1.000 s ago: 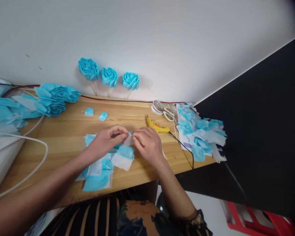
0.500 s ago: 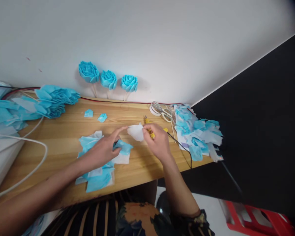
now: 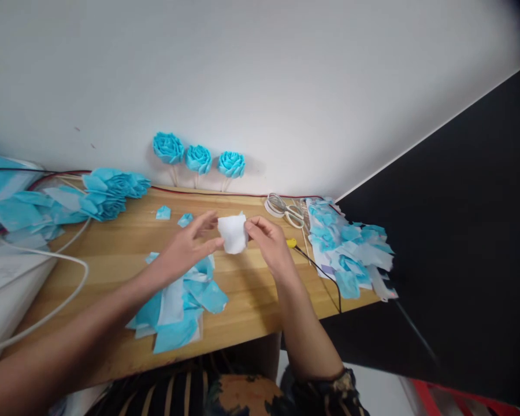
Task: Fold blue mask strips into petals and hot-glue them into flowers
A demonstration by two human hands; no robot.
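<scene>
My right hand (image 3: pixel 266 240) pinches a small white piece of cloth-like sheet (image 3: pixel 233 234) at its right edge, holding it above the wooden table. My left hand (image 3: pixel 195 240) is at the piece's left side, fingers apart, with the thumb tip at or against the lower left edge. Below my left hand lies a loose pile of blue and white sheet pieces (image 3: pixel 186 306). Beyond it are two small folded blue pieces, one on the left (image 3: pixel 163 212) and one closer to my fingers (image 3: pixel 185 219). My right hand hides most of a yellow corded tool (image 3: pixel 291 243).
Three blue fabric roses (image 3: pixel 198 159) on sticks stand against the wall. More blue roses (image 3: pixel 112 190) lie at the left beside a white cable (image 3: pixel 84 271). Scissors (image 3: pixel 292 215) rest on a white roll. Blue and white scraps (image 3: pixel 351 248) cover the table's right end.
The white piece now faces me, opened flatter. My left hand has risen from the pile to its left edge, and the blue piece under that hand now lies on the pile.
</scene>
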